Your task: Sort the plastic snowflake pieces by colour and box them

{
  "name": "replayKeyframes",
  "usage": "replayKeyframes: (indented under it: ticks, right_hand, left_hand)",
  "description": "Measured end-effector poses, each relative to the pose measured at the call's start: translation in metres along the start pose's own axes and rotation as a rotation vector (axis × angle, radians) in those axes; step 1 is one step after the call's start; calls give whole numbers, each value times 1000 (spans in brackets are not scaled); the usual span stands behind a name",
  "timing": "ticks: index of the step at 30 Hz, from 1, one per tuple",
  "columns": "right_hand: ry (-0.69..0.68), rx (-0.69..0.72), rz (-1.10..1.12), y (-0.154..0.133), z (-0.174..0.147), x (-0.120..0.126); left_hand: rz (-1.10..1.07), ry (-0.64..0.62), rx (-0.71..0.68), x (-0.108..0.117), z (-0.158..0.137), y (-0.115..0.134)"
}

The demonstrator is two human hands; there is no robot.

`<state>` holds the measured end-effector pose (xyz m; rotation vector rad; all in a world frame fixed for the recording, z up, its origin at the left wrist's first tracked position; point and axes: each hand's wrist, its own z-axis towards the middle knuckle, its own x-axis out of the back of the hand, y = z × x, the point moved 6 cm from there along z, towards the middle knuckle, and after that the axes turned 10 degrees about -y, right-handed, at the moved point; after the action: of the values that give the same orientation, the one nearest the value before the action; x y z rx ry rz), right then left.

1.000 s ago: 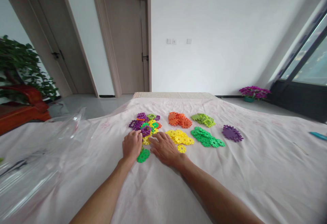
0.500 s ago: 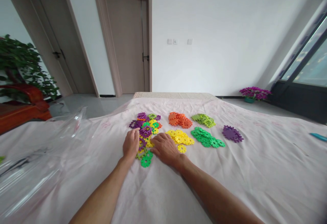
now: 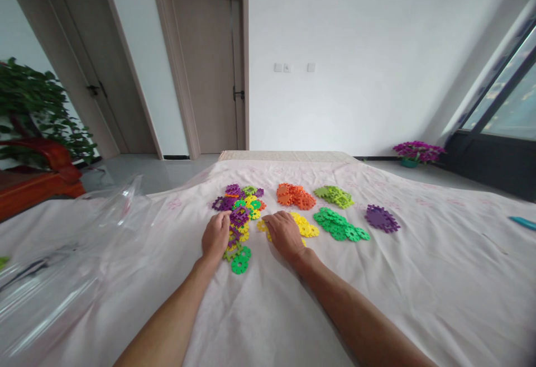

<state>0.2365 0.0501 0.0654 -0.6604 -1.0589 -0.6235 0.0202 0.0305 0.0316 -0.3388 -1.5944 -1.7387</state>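
Observation:
My left hand (image 3: 216, 236) rests at the left edge of a mixed pile of plastic interlocking pieces, its fingers together and curled by a purple piece (image 3: 239, 215). What it grips, if anything, is hidden. My right hand (image 3: 286, 235) lies palm down over the left side of the yellow disc pile (image 3: 306, 225), closed on a notched yellow disc (image 3: 262, 225) that shows at its fingertips. The hand covers part of the yellow pile. Green discs (image 3: 240, 263) lie at the near end of the mixed pile.
Sorted piles of orange (image 3: 295, 196), light green (image 3: 335, 196), green (image 3: 340, 225) and purple (image 3: 382, 218) pieces lie to the right on a pale cloth (image 3: 419, 289). Clear plastic wrapping (image 3: 84, 244) spreads on the left. A blue object (image 3: 523, 223) lies at the far right.
My right hand has moved right, from the mixed pile to the yellow pile, with a yellow disc at its fingertips. My left hand has hardly moved.

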Motion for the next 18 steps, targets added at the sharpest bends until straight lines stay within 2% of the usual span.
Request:
replayKeyframes:
  ticks: [5,12,15,18]
  right_hand:
    - [106,-174,-7,33,-5,18]
    - [18,-347,-108,56,-10,22]
    - [14,-375,-118,61,-11,20]
    - [59,-317,-117,57,-11,23]
  left_hand:
    - [7,-9,5,0,0,0]
    - [31,-9,-3,-1,1,-1]
    - [36,-8,2,0,0,-1]
    - [33,-10,-5,0,0,0]
